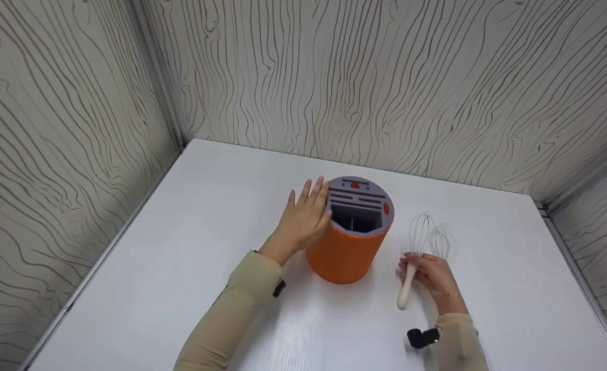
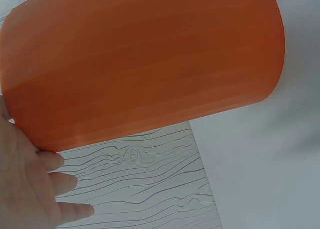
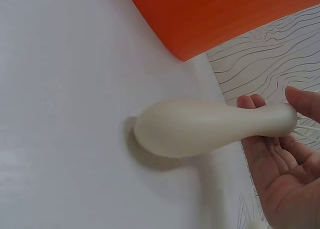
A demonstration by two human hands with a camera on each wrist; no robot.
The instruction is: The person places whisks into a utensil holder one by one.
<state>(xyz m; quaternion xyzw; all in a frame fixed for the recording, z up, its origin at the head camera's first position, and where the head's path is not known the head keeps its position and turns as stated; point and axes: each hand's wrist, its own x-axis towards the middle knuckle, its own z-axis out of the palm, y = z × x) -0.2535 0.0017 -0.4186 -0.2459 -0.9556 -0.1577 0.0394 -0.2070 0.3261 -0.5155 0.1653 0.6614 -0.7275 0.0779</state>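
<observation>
Left sleeve (image 1: 226,314) is nearest in the head view, slanting in from the near side of the tabletop (image 1: 154,247). Beyond its cuff, the left grip (image 1: 303,219) rests with straight fingers against the upper side of an orange holder (image 1: 344,255), clasping nothing. The holder stands upright, well in from the left edge, its grey slotted top (image 1: 357,198) facing up. Between it and the right edge, the right grip (image 1: 435,278) pinches a whisk (image 1: 409,278), wires toward the far edge; a second whisk (image 1: 441,241) shows partly behind that grip, closer to the right edge.

From the left wrist, the fingers (image 2: 63,183) lie at the holder's rim; a light, even press there should steady it without tipping.

From the right wrist, thumb and fingers pinch the handle (image 3: 195,129) close to the wires, its thick end low over the tabletop; contact there cannot be told. Such a hold probably lets the thick end swing, so a firm pinch and steady wrist seem best.
</observation>
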